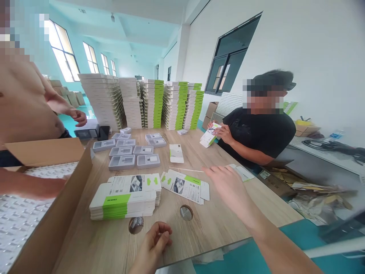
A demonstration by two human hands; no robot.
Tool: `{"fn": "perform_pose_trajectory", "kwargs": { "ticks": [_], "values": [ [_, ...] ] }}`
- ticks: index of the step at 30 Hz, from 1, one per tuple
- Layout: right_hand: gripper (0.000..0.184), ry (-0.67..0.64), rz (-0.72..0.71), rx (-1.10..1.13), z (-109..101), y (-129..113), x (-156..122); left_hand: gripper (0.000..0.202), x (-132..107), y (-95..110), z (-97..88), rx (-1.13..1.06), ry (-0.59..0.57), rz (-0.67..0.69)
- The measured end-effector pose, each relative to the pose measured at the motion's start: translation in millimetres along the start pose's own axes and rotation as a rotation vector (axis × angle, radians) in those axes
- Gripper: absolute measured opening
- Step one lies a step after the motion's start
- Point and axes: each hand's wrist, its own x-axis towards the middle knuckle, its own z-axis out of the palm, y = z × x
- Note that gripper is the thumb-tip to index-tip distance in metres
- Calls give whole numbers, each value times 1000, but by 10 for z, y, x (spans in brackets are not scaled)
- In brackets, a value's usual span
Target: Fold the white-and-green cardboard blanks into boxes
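Observation:
My right hand (225, 184) reaches over the table with its fingers stretched out and slightly blurred. Its fingertips are close to the end of a thin white strip (186, 169); I cannot tell whether they touch. Just left of it lie a few overlapping flattened white-and-green cartons (185, 186). My left hand (156, 239) rests near the table's front edge, fingers loosely curled, a gap at the thumb and nothing seen in it. Beyond it sits a stack of flattened cartons (122, 205). Another flat carton (176, 153) lies farther back.
Grey trays (122, 162) with compartments stand on the wooden table (216, 224), which has two round holes. Tall box stacks (154, 104) line the back. An open cardboard box (71, 201) borders the left, with a co-worker's arm inside. Another co-worker (256, 129) holds a carton at right.

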Motion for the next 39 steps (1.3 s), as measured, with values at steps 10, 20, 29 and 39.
{"fn": "perform_pose_trajectory", "kwargs": {
  "ticks": [10, 20, 29, 39],
  "values": [
    [52, -60, 323, 1461, 771, -780, -935, 60, -110, 449, -77, -54, -64, 148],
    [33, -92, 250, 1104, 454, -877, -647, 55, -303, 575, -281, 313, -319, 56],
    [18, -355, 221, 1084, 347, -847, -660, 40, -446, 621, -320, 438, -365, -30],
    [24, -768, 9, 1148, 285, -752, -566, 95, -398, 584, -280, 29, -735, -114]
  ]
}}
